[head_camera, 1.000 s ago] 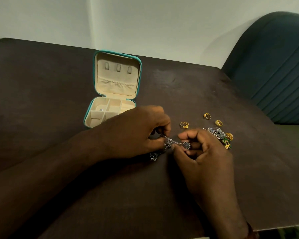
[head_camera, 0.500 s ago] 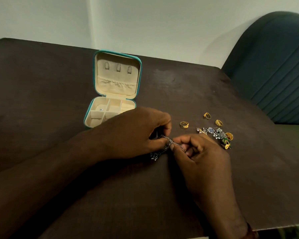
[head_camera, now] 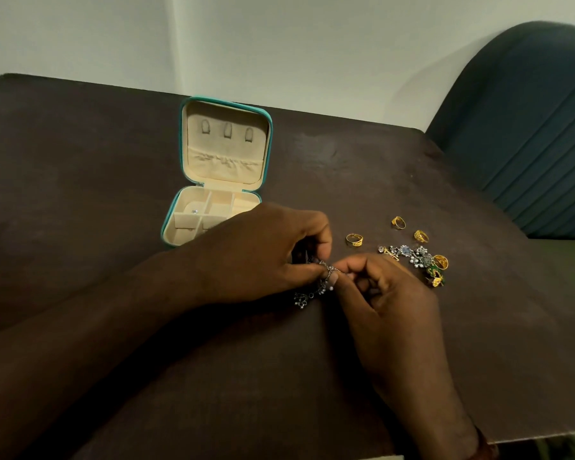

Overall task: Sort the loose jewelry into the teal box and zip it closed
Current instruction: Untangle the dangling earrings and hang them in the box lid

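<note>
Jewelry in play is a silver chain (head_camera: 316, 287) with small beaded dangles, held just right of the teal box (head_camera: 167, 224), on the person's side of it. The left hand (head_camera: 263, 254) curls thumb and fingers round one end. The right hand (head_camera: 389, 293) pinches the other, and the two hands touch over it. Fingers hide most of the chain; only a dangling end shows beneath the left hand, which also covers the box's near right corner. The box sits open with its lid raised, a small clear stud (head_camera: 195, 211) in a left compartment. Further right of the box lie four gold rings (head_camera: 354, 239) and a tangle (head_camera: 412, 255) of silver, blue and green pieces, too small to tell apart, all on the dark table (head_camera: 80, 161). A blue-green chair (head_camera: 528, 127) stands beyond, cut off by the frame.
</note>
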